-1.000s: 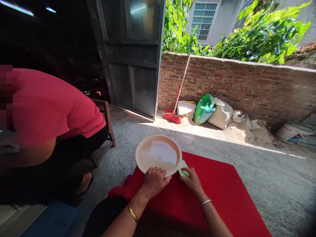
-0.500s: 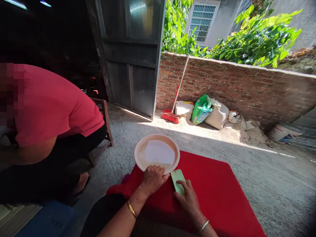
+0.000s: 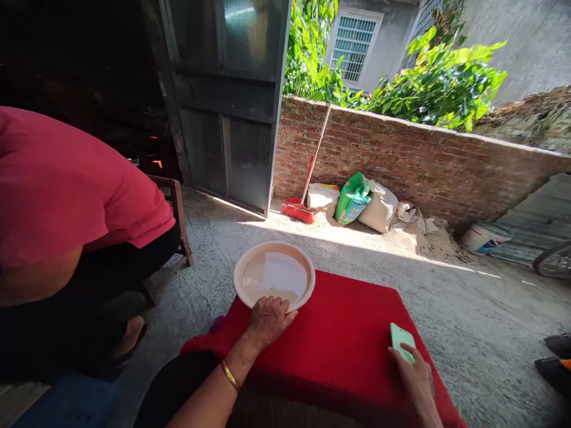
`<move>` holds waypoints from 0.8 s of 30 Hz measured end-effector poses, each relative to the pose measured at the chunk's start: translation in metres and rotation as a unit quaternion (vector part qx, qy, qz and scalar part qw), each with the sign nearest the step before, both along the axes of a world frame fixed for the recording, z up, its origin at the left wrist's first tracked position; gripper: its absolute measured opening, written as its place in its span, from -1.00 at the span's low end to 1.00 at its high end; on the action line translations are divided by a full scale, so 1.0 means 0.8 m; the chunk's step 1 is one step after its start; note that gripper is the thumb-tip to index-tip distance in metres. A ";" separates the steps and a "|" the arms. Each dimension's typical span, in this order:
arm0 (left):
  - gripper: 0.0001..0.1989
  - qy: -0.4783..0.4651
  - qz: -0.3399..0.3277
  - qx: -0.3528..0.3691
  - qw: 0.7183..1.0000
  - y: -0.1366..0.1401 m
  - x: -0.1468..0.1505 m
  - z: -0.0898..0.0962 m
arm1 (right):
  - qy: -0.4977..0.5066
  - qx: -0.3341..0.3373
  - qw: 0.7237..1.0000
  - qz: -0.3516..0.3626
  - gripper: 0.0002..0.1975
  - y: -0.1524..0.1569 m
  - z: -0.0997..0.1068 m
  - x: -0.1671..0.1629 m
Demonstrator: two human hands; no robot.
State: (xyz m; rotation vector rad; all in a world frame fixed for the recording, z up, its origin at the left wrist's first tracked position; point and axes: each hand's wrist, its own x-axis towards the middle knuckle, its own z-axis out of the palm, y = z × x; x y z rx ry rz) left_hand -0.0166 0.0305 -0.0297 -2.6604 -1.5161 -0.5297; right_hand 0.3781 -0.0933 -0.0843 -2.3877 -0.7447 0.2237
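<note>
A pale pink basin (image 3: 241,291) with liquid in it stands at the left far corner of a red cloth-covered table (image 3: 339,339). My left hand (image 3: 270,321) is closed over the basin's near rim, fingers curled inside and thumb along the outside. Toward the table's right edge, my right hand (image 3: 414,371) holds a light green phone (image 3: 401,339) low over or on the cloth, thumb and fingers on its near end. Whether the phone touches the cloth, I cannot tell.
A person in a pink shirt (image 3: 89,184) sits bent over on a wooden chair (image 3: 178,220) at left. Beyond the table are a dark metal door (image 3: 227,119), a red broom (image 3: 298,213), a green sack (image 3: 352,199) and a brick wall (image 3: 401,142). Dark shoes (image 3: 553,368) show at right.
My right hand has carried the phone from beside the basin to the table's right side. My left hand stays on the basin's rim. The view has turned slightly right.
</note>
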 end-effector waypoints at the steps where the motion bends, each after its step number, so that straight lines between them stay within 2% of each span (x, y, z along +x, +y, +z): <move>1: -0.75 0.000 0.000 0.000 1.000 0.000 0.000 0.001 | -0.004 -0.014 1.000 0.006 -0.35 0.005 -0.001 -0.016; 3: -0.75 0.001 0.000 -0.002 1.000 0.000 0.000 0.002 | -0.007 -0.023 0.998 0.052 -0.42 0.017 0.000 -0.067; 6: -0.75 0.008 -0.003 -0.006 1.000 0.000 -0.001 0.003 | -0.002 0.012 0.978 0.210 -0.59 0.028 0.003 -0.173; 8: -0.74 0.012 -0.004 -0.007 1.000 -0.001 -0.001 0.003 | 0.038 0.014 0.941 0.337 -0.63 0.024 0.005 -0.241; 10: -0.73 0.013 -0.006 -0.006 1.000 -0.003 -0.003 0.003 | 0.085 -0.013 0.887 0.455 -0.59 0.013 0.008 -0.290; 12: -0.73 0.014 -0.006 -0.005 1.000 -0.004 -0.004 0.003 | 0.122 -0.034 0.836 0.533 -0.58 0.002 0.014 -0.308; 13: -0.73 0.015 -0.006 -0.004 1.000 -0.004 -0.005 0.004 | 0.135 -0.032 0.825 0.548 -0.60 -0.002 0.017 -0.303; 14: -0.73 0.016 -0.005 -0.004 1.000 -0.004 -0.005 0.004 | 0.143 -0.020 0.827 0.543 -0.61 -0.005 0.020 -0.289; 16: -0.73 0.021 -0.003 -0.007 1.000 -0.004 -0.005 0.007 | 0.145 0.022 0.866 0.478 -0.63 -0.009 0.025 -0.235; 18: -0.72 0.028 -0.006 -0.013 1.000 -0.003 -0.004 0.011 | 0.121 0.074 0.926 0.350 -0.61 -0.014 0.029 -0.161; 20: -0.71 0.031 -0.012 -0.014 0.999 -0.004 -0.004 0.013 | 0.067 0.090 0.976 0.189 -0.57 -0.025 0.034 -0.086; 22: -0.69 0.024 -0.016 -0.008 1.000 -0.004 -0.007 0.009 | 0.005 0.069 0.996 0.054 -0.57 -0.045 0.041 -0.031; 24: -0.66 0.003 -0.020 -0.002 1.000 0.000 -0.011 -0.002 | -0.041 0.045 0.998 -0.014 -0.63 -0.065 0.047 -0.011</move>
